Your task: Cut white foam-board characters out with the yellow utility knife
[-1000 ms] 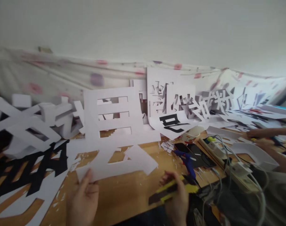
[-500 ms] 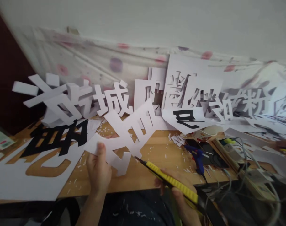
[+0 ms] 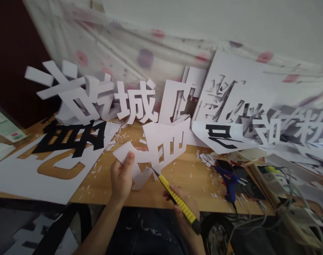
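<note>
My left hand (image 3: 122, 179) pinches the left end of a white cut-out character (image 3: 165, 136), thumb on its face, and holds it tilted above the wooden table. Cut slots and strokes show in its right part. In my right hand (image 3: 182, 203) lies a yellow and black utility knife (image 3: 177, 200), its handle gripped between thumb and fingers. The knife's tip points up and left and reaches the lower edge of the white piece; whether it touches cannot be told. Behind them stands a white character (image 3: 137, 101) with thick sides.
Several white characters line the back of the table (image 3: 103, 184). A black cut-out (image 3: 76, 138) lies on a white sheet (image 3: 26, 180) at left. To the right are a blue glue gun (image 3: 228, 180), paper scraps (image 3: 207, 159), a wooden-edged box (image 3: 267, 187) and cables (image 3: 290, 184).
The view has shifted, with the scene turning slightly. The white piece has tilted so its face looks foreshortened. The knife now points more steeply upward, its tip still near the piece's lower edge.
</note>
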Demonstrator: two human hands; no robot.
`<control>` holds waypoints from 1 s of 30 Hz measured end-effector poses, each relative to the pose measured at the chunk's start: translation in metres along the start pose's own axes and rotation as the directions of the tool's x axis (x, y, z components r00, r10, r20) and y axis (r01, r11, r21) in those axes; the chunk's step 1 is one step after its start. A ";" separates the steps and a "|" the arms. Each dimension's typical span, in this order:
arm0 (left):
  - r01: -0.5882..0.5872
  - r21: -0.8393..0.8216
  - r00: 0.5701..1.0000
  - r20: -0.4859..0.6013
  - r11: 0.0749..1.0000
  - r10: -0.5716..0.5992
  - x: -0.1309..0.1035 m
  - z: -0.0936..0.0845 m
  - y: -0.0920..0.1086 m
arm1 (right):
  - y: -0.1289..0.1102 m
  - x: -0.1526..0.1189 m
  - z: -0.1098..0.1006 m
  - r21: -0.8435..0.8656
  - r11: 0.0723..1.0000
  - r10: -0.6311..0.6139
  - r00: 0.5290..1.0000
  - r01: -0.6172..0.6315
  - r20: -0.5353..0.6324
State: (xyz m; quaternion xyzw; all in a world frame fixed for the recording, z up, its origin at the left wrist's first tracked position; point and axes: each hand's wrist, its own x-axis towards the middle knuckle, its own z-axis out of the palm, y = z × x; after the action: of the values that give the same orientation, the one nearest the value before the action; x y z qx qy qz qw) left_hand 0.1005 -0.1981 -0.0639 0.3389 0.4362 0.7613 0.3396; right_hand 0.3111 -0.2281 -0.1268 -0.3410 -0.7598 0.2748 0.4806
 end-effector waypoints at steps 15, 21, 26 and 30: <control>-0.103 0.114 0.990 0.109 0.988 0.091 -0.001 0.016 0.009 | 0.000 -0.002 0.007 -0.381 0.901 -0.220 0.975 0.208 0.012; -0.117 0.124 0.987 0.122 0.985 0.102 -0.004 0.021 0.010 | -0.008 -0.005 0.010 -0.308 0.943 -0.159 0.984 0.126 -0.085; -0.138 0.146 0.984 0.131 0.980 0.119 -0.009 0.024 0.010 | -0.017 -0.010 0.020 -0.131 0.988 0.042 0.958 -0.082 -0.285; -0.159 0.173 0.980 0.144 0.972 0.134 -0.012 0.026 0.010 | -0.020 -0.014 0.026 0.038 0.984 0.179 0.927 -0.176 -0.331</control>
State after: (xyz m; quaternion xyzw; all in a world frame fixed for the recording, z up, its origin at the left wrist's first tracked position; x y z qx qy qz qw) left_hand 0.1258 -0.2000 -0.0474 0.4493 0.4548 0.7170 0.2777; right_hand 0.2861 -0.2537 -0.1293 -0.4476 -0.6326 0.2586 0.5766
